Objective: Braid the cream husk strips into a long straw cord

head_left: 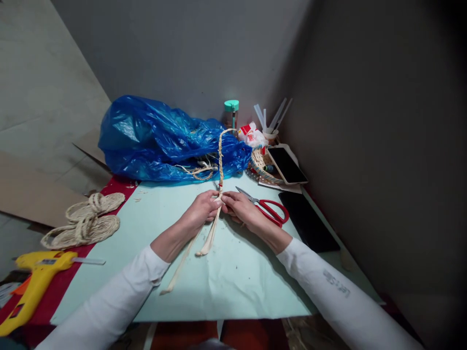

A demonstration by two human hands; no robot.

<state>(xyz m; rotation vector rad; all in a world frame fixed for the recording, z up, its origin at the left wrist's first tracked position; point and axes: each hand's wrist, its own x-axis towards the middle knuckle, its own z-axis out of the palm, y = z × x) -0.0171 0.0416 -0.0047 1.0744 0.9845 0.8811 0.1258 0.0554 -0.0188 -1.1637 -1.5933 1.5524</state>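
Observation:
A pale braid of plant fibre (221,163) runs from the middle of the table up toward the blue bag, with a small red mark near its lower end. Both hands meet at that lower end. My left hand (202,209) is closed, pinching the fibre strands there. Opposite it, my right hand (241,208) is also closed on the strands, its fingertips nearly touching the left ones. Loose strand ends (206,247) hang toward me below the hands. Just right of my right hand lie red-handled scissors (272,211), blades pointing away to the left.
A large blue plastic bag (146,141) fills the back. Left are woven sandals (85,221) and a yellow glue gun (40,272). At right are a phone (287,165), a black flat slab (308,221), a woven basket (260,165) and a teal-lidded jar (231,109). A wall (383,146) borders the right side.

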